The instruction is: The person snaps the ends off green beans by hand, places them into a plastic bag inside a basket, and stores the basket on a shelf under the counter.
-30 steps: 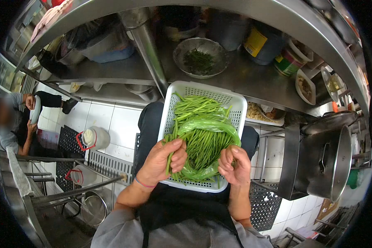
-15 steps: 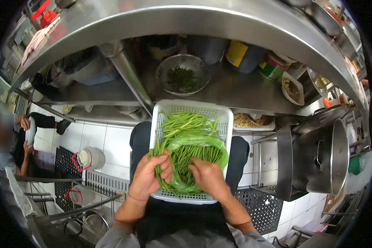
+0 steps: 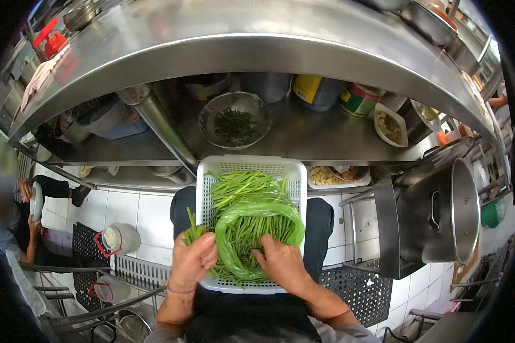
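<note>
A white perforated basket (image 3: 301,188) rests on my lap. Long green beans (image 3: 243,188) fill its far part, and beside me an open green plastic bag (image 3: 294,220) in the basket holds more beans. My left hand (image 3: 195,257) is closed round a small bunch of green beans (image 3: 193,226) at the basket's left edge. Inside the bag's mouth, my right hand (image 3: 280,263) touches the beans with curled fingers; its fingertips are partly hidden, and what they pinch cannot be made out.
A steel table (image 3: 257,48) stands ahead, with a metal bowl of chopped greens (image 3: 234,123) on its lower shelf. To the right is a large pot (image 3: 449,211). White buckets (image 3: 123,237) stand on the left floor. At far left a person (image 3: 26,228) holds a plate.
My right hand has moved from the bag's right rim into its mouth. My left hand, still round beans, has shifted to the basket's left edge. The view has tilted up and turned slightly right.
</note>
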